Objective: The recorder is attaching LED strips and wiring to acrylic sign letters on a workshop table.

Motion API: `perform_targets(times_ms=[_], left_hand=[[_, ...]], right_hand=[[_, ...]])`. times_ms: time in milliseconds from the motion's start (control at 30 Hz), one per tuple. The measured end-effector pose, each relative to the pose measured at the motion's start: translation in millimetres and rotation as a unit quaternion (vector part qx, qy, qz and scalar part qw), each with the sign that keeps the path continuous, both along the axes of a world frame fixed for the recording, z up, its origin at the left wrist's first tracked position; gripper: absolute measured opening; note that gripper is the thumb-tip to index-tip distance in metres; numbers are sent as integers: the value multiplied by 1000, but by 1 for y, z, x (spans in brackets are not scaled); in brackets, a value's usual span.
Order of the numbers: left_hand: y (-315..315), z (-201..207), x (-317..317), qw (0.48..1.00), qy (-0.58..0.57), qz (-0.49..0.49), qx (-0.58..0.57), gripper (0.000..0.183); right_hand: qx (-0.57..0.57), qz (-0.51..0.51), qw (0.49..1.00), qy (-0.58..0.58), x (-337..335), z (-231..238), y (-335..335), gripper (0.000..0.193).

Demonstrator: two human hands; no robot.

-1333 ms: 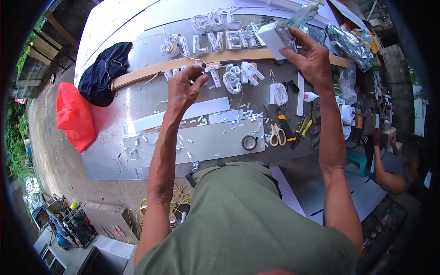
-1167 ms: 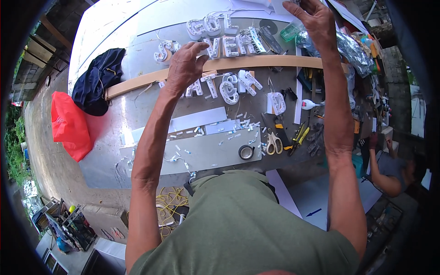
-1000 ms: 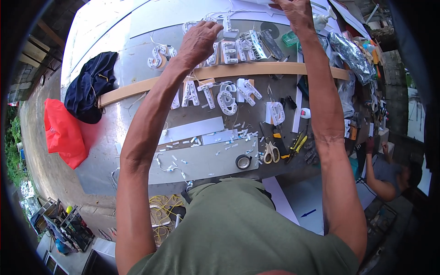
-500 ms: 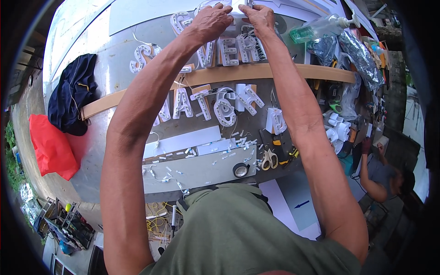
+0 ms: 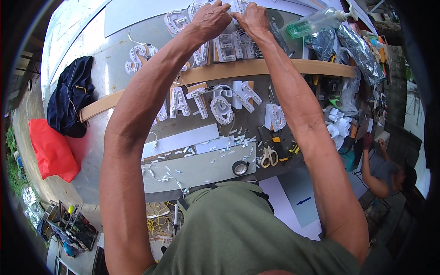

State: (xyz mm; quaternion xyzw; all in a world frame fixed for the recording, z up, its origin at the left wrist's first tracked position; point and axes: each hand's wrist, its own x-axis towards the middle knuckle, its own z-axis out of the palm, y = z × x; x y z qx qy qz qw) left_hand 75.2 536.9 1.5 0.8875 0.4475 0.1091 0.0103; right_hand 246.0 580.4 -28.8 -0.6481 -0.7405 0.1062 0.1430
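At the far edge of the view, both my hands are stretched out over a metal work table (image 5: 114, 85). My left hand (image 5: 212, 19) has its fingers bent in against the left side of a white sign letter (image 5: 237, 7) fitted with small light modules. On that letter's right side, the thumb and fingers of my right hand (image 5: 253, 20) are closed. The letter's upper part is cut off by the picture's edge. Several like letters surround it: one curved letter (image 5: 175, 23) stands left of my left hand, and another letter (image 5: 224, 48) lies nearer to me.
A brown strip (image 5: 229, 70) crosses the table between two rows of letters. Nearer lie scissors (image 5: 269, 157), a roll of black tape (image 5: 240, 168) and loose light modules (image 5: 176, 153). A pump bottle (image 5: 316, 24) lies far right; a co-worker (image 5: 382, 172) is beyond the table's right side.
The letter between my hands has turned or shifted slightly, and my right hand has moved a little left and down. The view has shifted slightly.
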Motion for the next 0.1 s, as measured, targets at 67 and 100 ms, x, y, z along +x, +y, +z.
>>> perform_targets(times_ms=[67, 100], left_hand=[[-4, -2, -5, 1000, 10, 11, 25, 12], [-7, -1, -9, 999, -5, 9, 36, 22]], right_hand=[[-19, -14, 1000, 16, -3, 11, -4, 67], [-37, -30, 998, 30, 0, 18, -5, 67]])
